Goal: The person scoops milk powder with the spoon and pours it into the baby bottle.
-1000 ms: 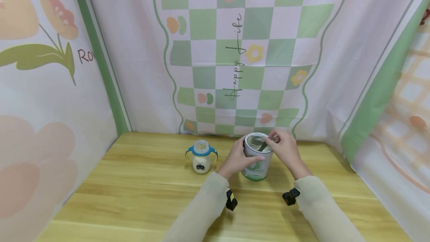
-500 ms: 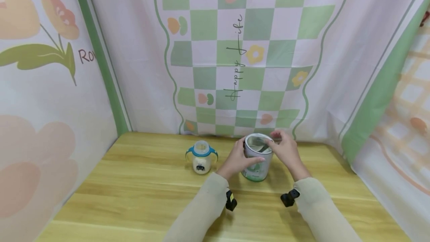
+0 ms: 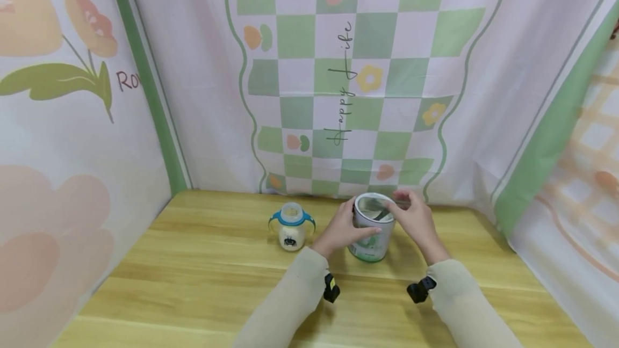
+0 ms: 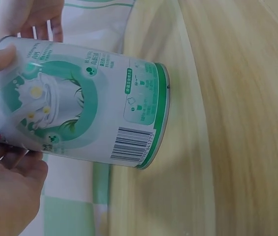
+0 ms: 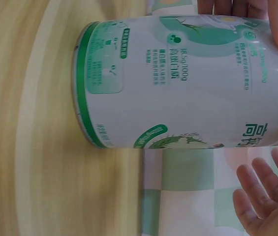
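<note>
My left hand [image 3: 340,227] grips a white-and-green milk powder can [image 3: 369,243] from the left, thumb across its front near the top and fingers behind. The can stands upright without a lid, and its printed milk picture and barcode show in the left wrist view. My right hand [image 3: 415,218] is at the right side of the rim. Its thumb and forefinger pinch the end of a small grey spoon [image 3: 382,214] that slants down inside the can. The other fingers [image 5: 257,189] of that hand spread loosely beside the can in the right wrist view.
Left of the can stands a baby bottle [image 3: 291,238] with a blue collar and two handles, its top uncovered. The wooden table [image 3: 193,278] ends at a checked curtain [image 3: 333,165] close behind the can.
My right hand has dipped slightly at the rim, and the spoon lies lower in the can. The left hand keeps its grip; can and bottle stay in place.
</note>
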Available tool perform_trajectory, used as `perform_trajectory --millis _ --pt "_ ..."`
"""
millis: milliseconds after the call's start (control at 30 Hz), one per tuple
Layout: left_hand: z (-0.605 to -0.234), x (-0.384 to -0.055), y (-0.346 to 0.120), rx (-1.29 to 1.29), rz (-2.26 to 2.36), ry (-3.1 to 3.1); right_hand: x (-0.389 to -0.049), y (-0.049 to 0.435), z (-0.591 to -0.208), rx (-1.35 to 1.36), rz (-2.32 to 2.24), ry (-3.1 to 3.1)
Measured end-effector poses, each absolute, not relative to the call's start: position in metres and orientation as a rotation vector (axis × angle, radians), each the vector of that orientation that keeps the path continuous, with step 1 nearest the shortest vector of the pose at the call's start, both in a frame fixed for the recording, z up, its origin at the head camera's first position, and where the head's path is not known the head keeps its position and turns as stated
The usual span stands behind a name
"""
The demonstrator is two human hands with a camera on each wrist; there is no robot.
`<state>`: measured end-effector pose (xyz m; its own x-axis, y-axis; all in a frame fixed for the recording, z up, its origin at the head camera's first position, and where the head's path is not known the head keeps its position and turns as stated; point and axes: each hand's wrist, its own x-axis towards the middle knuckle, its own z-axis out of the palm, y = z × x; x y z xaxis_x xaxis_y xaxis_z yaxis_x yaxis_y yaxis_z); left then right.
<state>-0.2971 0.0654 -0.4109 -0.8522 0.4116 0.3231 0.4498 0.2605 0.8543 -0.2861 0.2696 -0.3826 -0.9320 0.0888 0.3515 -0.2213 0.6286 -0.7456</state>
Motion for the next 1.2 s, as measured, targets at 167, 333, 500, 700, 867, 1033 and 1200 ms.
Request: perform_trajectory --millis 167,333,500,700,867,1033,1200 --pt "-0.408 -0.293 0.062 -0.77 -1.665 -2.559 -0.282 0.273 -0.385 0.123 1.185 -2.492" --pt "-0.404 -0.292 0.054 -0.749 -1.648 -2.579 -0.277 0.278 -0.386 0.162 1.172 -2.537" --pt "-0.4 -0.292 0.045 -0.759 -1.596 -2.549 -0.269 0.281 -0.384 0.188 1.171 -2.584" --pt "-0.391 -0.289 0.029 -0.767 -1.564 -2.552 -0.258 0.282 -0.378 0.223 1.187 -2.599" --pt "-0.381 -0.284 0.008 -0.778 -1.541 -2.557 -0.252 0.283 -0.378 0.237 1.194 -2.587" --pt "-0.376 -0.28 -0.019 -0.786 -1.428 -2.55 -0.25 0.283 -0.381 0.268 1.169 -2.547" --pt "-0.374 -0.277 -0.047 -0.827 -1.234 -2.499 -0.246 0.287 -0.387 0.329 1.01 -2.504"
